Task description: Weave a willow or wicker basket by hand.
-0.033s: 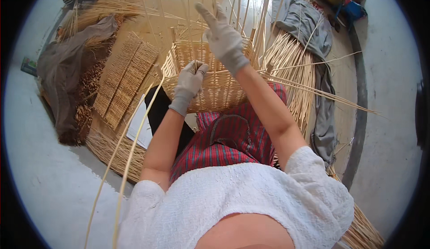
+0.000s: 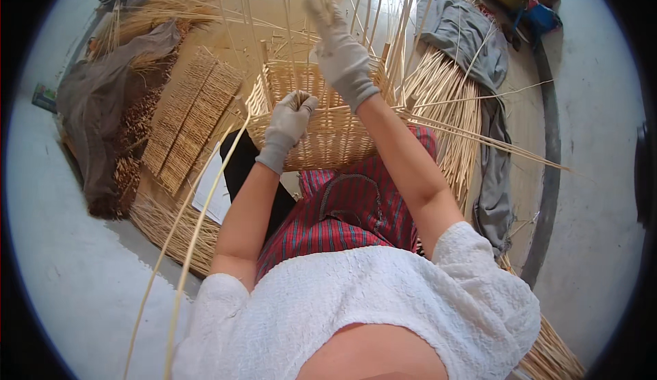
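A pale woven wicker basket (image 2: 328, 144) sits over my lap, with long upright rods rising from its sides. My left hand (image 2: 291, 116), in a light grey glove, is closed in a pinch at the near rim. A thin wicker rod (image 2: 293, 51) runs down into its fingers. Above the basket's right part, my gloved right hand (image 2: 342, 51) is raised among the uprights, fingers stretched out and apart. Its fingertips are smeared by motion, and nothing clearly shows in them. Loose rod ends (image 2: 493, 144) stick out rightward from the rim.
Flat woven panels (image 2: 191, 120) lie on the left beside a dark cloth (image 2: 102, 113) over bundled rods. To the right, a pile of pale rods (image 2: 445, 99) lies partly under a grey cloth (image 2: 465, 38). Two long rods (image 2: 185, 264) reach past my left arm.
My right hand's stretched fingers have shifted slightly to the right and are more blurred. The left hand keeps its pinch at the rim.
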### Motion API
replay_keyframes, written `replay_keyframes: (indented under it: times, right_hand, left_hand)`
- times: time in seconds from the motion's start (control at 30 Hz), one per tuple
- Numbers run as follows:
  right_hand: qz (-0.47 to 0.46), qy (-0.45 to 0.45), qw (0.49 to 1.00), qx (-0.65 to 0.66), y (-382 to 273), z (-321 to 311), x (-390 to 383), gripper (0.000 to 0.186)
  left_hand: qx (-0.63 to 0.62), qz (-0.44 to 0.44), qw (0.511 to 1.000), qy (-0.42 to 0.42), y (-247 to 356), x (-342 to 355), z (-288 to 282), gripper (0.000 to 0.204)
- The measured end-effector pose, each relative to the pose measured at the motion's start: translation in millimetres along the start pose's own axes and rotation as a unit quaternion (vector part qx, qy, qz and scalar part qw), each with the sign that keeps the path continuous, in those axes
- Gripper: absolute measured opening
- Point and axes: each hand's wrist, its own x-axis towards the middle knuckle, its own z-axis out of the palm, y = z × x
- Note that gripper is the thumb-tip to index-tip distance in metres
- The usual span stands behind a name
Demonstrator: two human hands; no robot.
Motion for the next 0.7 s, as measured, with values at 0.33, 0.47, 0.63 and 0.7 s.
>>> replay_keyframes:
  times: [0.33, 0.47, 0.63, 0.7]
  right_hand:
    - [0.070, 0.169, 0.734, 0.654, 101.2, 45.2, -130.4, 0.015]
    - [0.181, 0.153, 0.722, 0.650, 58.8, 29.3, -140.8, 0.013]
    - [0.208, 0.164, 0.715, 0.647, 87.4, 9.1, -136.9, 0.012]
    - [0.203, 0.232, 0.779, 0.545, 121.3, 9.4, -148.3, 0.015]
  left_hand:
    - [-0.155, 0.022, 0.988, 0.006, 24.9, -12.5, 18.4, 0.042]
    - [-0.103, 0.038, 0.991, 0.075, 10.7, -5.8, 20.4, 0.038]
    - [-0.066, 0.027, 0.997, 0.023, 27.2, -20.4, 23.0, 0.033]
    - [-0.333, 0.188, 0.921, 0.078, 28.9, -23.8, 23.3, 0.033]
